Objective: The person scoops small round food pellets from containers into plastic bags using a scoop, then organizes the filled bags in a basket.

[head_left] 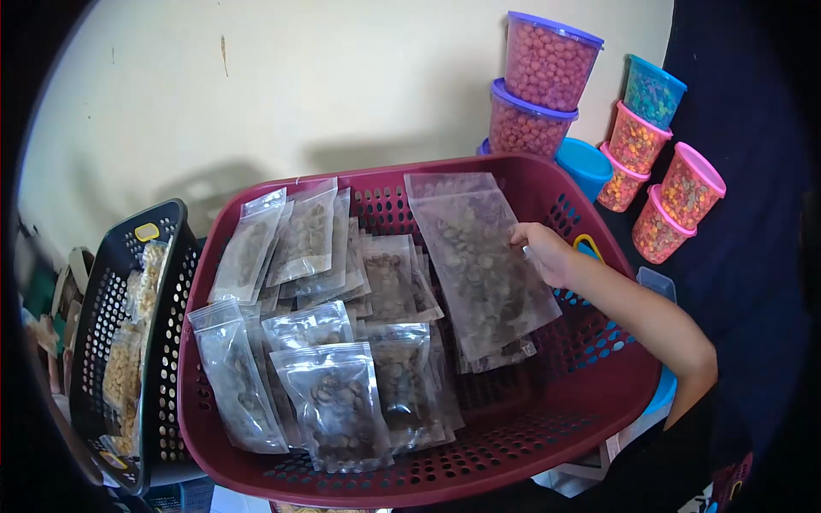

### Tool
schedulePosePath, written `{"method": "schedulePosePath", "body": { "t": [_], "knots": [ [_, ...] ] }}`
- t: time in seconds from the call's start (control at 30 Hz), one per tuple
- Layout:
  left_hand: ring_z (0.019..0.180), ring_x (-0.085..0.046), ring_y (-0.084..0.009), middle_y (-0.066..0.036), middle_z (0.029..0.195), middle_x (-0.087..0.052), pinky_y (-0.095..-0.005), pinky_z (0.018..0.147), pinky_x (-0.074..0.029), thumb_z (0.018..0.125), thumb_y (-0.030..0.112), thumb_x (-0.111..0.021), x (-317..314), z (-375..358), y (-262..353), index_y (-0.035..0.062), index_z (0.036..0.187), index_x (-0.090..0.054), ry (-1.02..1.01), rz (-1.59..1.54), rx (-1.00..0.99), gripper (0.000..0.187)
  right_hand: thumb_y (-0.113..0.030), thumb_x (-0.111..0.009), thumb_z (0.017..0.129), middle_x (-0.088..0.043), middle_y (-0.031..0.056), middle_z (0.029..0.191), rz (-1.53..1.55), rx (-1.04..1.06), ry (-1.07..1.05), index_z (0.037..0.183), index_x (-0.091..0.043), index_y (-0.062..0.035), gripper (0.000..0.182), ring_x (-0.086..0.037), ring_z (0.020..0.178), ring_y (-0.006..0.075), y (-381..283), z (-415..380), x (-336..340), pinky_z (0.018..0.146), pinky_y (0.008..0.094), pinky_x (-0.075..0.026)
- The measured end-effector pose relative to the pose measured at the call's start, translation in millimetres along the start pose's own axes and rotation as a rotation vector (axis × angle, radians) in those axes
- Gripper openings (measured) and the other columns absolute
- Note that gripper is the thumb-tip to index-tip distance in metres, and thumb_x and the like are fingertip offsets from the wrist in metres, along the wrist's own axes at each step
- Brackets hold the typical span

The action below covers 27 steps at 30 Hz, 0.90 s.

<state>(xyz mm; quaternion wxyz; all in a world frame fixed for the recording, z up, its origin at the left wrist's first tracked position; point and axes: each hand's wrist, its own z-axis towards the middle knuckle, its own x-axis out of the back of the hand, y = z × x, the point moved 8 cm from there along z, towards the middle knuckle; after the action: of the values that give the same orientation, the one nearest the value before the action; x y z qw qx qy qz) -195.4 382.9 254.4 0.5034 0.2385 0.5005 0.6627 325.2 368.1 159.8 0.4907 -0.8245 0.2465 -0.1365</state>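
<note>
My right hand is closed on the right edge of a large clear bag filled with dark round pieces. The bag leans inside the right part of a maroon basket, with more bags behind its lower end. Several smaller clear pouches of similar dark pieces stand in rows in the left and middle of the basket. My left hand is not in view.
A black basket with bags of pale pieces stands at the left. Behind and right of the maroon basket are stacked tubs with purple lids, a blue tub and pink-lidded tubs. A pale wall rises behind.
</note>
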Motion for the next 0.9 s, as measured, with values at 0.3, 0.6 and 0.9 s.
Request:
{"method": "schedulePosePath", "body": {
  "t": [0.3, 0.6, 0.9],
  "knots": [
    [0.107, -0.038, -0.0226, -0.012, 0.118, -0.031, -0.0335, 0.083, -0.036, 0.071, 0.028, -0.06, -75, 260, -82, 0.0069, 0.122, -0.022, 0.306, 0.448, 0.34, 0.067, -0.013, -0.055, 0.071, -0.053, 0.0053, 0.091, 0.052, 0.391, -0.376, 0.092, -0.049, -0.0023, 0.025, -0.05, 0.086, 0.0136, -71, -51, -29, 0.075, 0.0283, -0.041],
    [0.087, -0.054, -0.0187, -0.012, 0.098, -0.053, -0.0305, 0.072, -0.045, 0.064, 0.025, -0.07, -108, 333, -148, -0.0034, 0.108, -0.04, 0.184, 0.164, 0.414, 0.06, -0.011, -0.059, 0.074, -0.053, 0.0074, 0.099, 0.159, 0.516, -0.463, 0.106, -0.047, -0.0015, 0.035, -0.052, 0.088, 0.0155, -88, -63, -21, 0.076, 0.0295, -0.043],
    [0.08, -0.058, -0.0202, -0.011, 0.091, -0.057, -0.0357, 0.072, -0.049, 0.075, 0.017, -0.057, -129, 308, -189, -0.0002, 0.099, -0.048, 0.253, -0.157, 0.523, 0.031, -0.022, -0.067, 0.067, -0.06, 0.0082, 0.085, -0.032, 0.403, -0.388, 0.092, -0.058, -0.0019, 0.033, -0.058, 0.075, 0.0164, -68, -41, -20, 0.069, 0.0282, -0.046]
  ]
}}
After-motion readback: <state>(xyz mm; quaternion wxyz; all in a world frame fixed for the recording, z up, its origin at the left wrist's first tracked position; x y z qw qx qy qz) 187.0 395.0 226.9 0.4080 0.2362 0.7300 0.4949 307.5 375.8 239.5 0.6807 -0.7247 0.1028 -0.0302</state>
